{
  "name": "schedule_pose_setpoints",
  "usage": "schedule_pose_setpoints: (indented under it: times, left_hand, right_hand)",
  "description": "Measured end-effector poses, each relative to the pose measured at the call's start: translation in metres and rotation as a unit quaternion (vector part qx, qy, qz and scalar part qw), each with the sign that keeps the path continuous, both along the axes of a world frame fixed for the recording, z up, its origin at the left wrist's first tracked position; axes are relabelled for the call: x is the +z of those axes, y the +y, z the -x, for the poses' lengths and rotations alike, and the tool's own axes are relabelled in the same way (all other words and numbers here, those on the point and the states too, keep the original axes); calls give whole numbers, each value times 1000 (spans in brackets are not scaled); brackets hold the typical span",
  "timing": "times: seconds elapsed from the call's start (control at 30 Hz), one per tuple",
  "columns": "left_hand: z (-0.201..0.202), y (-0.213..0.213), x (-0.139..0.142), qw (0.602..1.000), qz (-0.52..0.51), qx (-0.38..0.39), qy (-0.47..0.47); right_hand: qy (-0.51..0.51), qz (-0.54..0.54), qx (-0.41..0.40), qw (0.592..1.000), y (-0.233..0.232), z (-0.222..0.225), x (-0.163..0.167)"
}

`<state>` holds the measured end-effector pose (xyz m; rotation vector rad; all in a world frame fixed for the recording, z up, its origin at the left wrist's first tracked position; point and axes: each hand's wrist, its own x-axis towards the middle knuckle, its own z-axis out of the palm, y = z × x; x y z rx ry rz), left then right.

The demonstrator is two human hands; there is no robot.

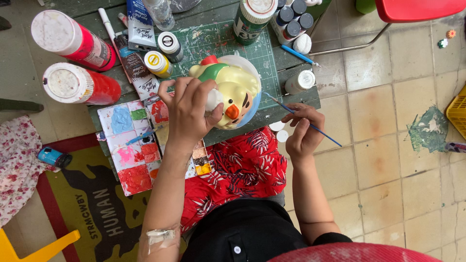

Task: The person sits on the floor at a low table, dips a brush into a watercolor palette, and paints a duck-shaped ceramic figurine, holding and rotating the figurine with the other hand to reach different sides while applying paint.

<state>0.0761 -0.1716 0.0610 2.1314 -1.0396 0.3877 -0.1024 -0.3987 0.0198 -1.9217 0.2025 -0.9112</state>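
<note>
My left hand (188,107) grips a round plaster figure (233,87) painted pale yellow, with a green band, a red top knob, an orange beak and a white rim. It is held tilted over the green cutting mat (221,41). My right hand (303,128) holds a thin blue paintbrush (301,119), its tip pointing toward the figure's right side. Whether the tip touches the figure I cannot tell.
A tile palette (131,145) smeared with blue, pink and red paint lies at the left. Two big red paint bottles (80,85) lie on their sides, with small jars (158,63), tubes (141,24) and bottles (252,17) around the mat. A second blue brush (298,54) and a white jar (300,81) are at the right.
</note>
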Motion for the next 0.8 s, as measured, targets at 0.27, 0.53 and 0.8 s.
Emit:
schedule_pose_setpoints:
  times: [0.27, 0.53, 0.8]
  left_hand:
    - [5, -9, 16, 981, -159, -20, -110]
    - [17, -9, 17, 942, -237, -101, -213]
    - [12, -3, 6, 928, -252, -70, -266]
  right_hand:
    - [-46, -113, -112, 986, 24, 19, -45]
    - [-50, -324, -64, 942, 13, 31, -67]
    - [-15, -374, 56, 926, 5, 14, -68]
